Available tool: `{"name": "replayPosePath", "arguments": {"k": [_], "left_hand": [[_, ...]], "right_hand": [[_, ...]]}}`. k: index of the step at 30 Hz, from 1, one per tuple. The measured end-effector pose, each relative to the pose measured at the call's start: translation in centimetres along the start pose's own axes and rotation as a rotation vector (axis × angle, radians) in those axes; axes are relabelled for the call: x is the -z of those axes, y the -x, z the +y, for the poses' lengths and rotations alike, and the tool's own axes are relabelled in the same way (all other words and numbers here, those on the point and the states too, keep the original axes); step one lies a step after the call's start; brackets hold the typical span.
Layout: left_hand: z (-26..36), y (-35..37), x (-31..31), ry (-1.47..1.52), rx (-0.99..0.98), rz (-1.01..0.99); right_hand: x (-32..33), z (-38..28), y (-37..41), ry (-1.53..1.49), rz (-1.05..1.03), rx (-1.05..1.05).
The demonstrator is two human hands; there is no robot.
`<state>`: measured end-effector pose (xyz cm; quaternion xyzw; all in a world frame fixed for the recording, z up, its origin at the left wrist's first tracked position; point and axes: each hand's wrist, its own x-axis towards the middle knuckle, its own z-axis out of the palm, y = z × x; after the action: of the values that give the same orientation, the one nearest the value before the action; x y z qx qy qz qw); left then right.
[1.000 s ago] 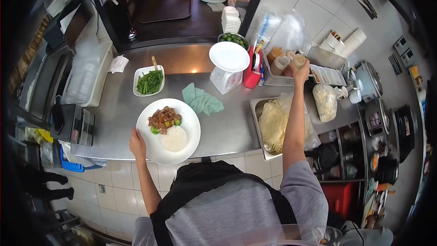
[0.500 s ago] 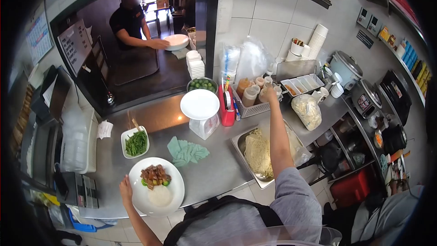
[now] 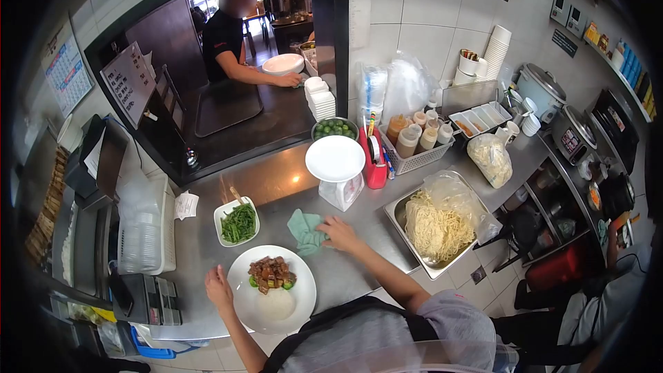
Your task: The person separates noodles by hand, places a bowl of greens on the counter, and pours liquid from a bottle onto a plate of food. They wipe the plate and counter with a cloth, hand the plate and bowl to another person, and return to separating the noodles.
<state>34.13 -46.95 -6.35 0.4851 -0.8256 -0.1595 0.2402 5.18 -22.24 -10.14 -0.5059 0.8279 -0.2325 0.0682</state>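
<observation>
A white plate (image 3: 244, 304) holds chopped browned meat (image 3: 272, 273) over green vegetable pieces, with a mound of white rice (image 3: 277, 304) in front. Beside its left rim is my left hand (image 3: 219, 288), fingers extended and nothing in them. My right hand (image 3: 338, 235) reaches over the steel counter, its fingers spread at the right edge of a crumpled green cloth (image 3: 304, 233). Behind the plate stands a square white bowl of cut green vegetables (image 3: 238, 224), a utensil handle leaning out of it. A white kitchen scale (image 3: 335, 160) stands just beyond the cloth.
Right of my arm sits a steel tray of noodles (image 3: 438, 228), partly under plastic. Squeeze bottles (image 3: 408, 141) fill a basket at the back, near a red tape dispenser (image 3: 373, 159). At the pass window, a person (image 3: 231, 45) reaches toward stacked white plates (image 3: 283, 64).
My right hand has come from the squeeze bottles down to the green cloth. My left hand has parted slightly from the plate. The person's arm now reaches past the stacked plates; the view shifted.
</observation>
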Motion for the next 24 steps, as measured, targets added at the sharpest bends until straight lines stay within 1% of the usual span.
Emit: {"name": "replayPosePath", "arguments": {"k": [2, 4, 5, 6, 7, 9, 11, 14, 16, 17, 18, 19, 20, 21, 23, 24], "left_hand": [[3.3, 0.5, 1.3, 0.155, -0.164, 0.084], [8.2, 1.4, 1.6, 0.378, -0.296, -0.025], [9.9, 2.0, -0.1, 0.491, -0.389, -0.1], [13.9, 3.4, 0.8, 0.574, -0.246, -0.376], [15.8, 4.2, -0.8, 0.56, -0.454, -0.438], [19.1, 6.0, -3.7, 0.52, -0.889, -0.372], [18.4, 8.0, -9.5, 0.53, -0.758, -0.59], [20.3, 7.8, -9.0, 0.454, -0.599, -0.856], [19.4, 7.2, -10.7, 0.796, -0.39, -0.916], [18.7, 7.2, -11.5, 0.957, -0.273, -0.944], [19.3, 6.8, -10.7, 1.238, -0.122, -1.031], [20.0, 6.6, -9.6, 1.265, -0.127, -1.056], [20.7, 6.4, -8.7, 1.292, -0.134, -1.081], [21.1, 6.5, -8.2, 1.318, -0.139, -1.105], [21.2, 6.9, -8.5, 1.18, -0.272, -1.132], [21.3, 6.9, -8.5, 1.11, -0.337, -1.139]], "right_hand": [[-1.1, 1.1, 1.7, -0.141, 0.032, -0.108], [-1.3, 2.8, 3.5, -0.686, -0.081, -0.203], [-1.3, 3.6, 4.7, -0.957, -0.141, -0.256], [0.6, 2.8, 5.7, -1.058, -0.13, -0.254], [2.6, 1.9, 6.9, -1.159, -0.117, -0.25], [5.7, 0.1, 9.0, -1.331, -0.074, -0.236], [7.6, -0.6, 10.4, -1.461, -0.005, -0.204], [8.7, -0.3, 11.7, -1.497, 0.101, -0.135], [8.9, 0.3, 12.2, -1.494, 0.152, -0.125], [9.0, 0.5, 12.3, -1.381, 0.12, -0.148], [9.2, 0.9, 12.2, -1.268, 0.09, -0.171], [9.8, 0.9, 12.0, -1.155, 0.062, -0.192], [10.5, 0.8, 12.2, -0.768, -0.01, -0.305], [11.5, 0.0, 12.0, -0.766, 0.0, -0.279], [12.4, -1.9, 11.1, -0.763, 0.016, -0.22], [11.8, -2.0, 10.6, -0.808, 0.017, -0.284]]}}
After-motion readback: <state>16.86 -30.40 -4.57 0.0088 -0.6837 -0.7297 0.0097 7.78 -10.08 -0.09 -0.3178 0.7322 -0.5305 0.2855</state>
